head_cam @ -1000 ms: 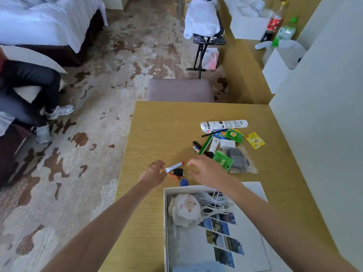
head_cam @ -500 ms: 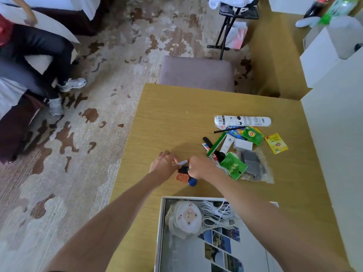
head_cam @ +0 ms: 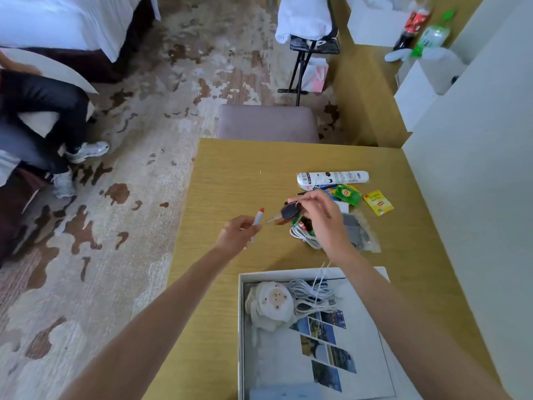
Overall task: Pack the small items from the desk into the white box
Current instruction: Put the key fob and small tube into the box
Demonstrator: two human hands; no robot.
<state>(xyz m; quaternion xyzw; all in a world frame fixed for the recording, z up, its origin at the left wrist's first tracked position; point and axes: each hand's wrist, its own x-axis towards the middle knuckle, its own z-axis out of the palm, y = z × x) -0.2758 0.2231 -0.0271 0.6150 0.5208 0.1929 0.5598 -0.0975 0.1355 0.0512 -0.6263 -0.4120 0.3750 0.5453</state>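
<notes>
My left hand (head_cam: 238,233) holds a small white tube with a red cap (head_cam: 258,217), raised above the desk. To its right, my right hand (head_cam: 323,217) pinches a black car key (head_cam: 288,211) with a keyring, lifted off the desk. The open white box (head_cam: 240,313) stands near the desk's front edge and holds a white plush item (head_cam: 271,304), a coiled white cable (head_cam: 313,295) and a photo sheet (head_cam: 326,342). Beyond my right hand lie a white tube (head_cam: 331,178), a green tea packet (head_cam: 347,194), a yellow tea packet (head_cam: 378,202) and a clear bag with a grey item (head_cam: 360,232).
The wooden desk (head_cam: 239,174) meets a white wall on the right. A padded stool (head_cam: 268,124) stands at its far edge. A seated person's legs (head_cam: 43,111) are at the left. A folding rack (head_cam: 308,44), white boxes and bottles (head_cam: 427,33) are farther back.
Both hands have lifted off the desk. My right hand has picked up the black key and raised it; my left hand still holds the red-capped tube, now upright.
</notes>
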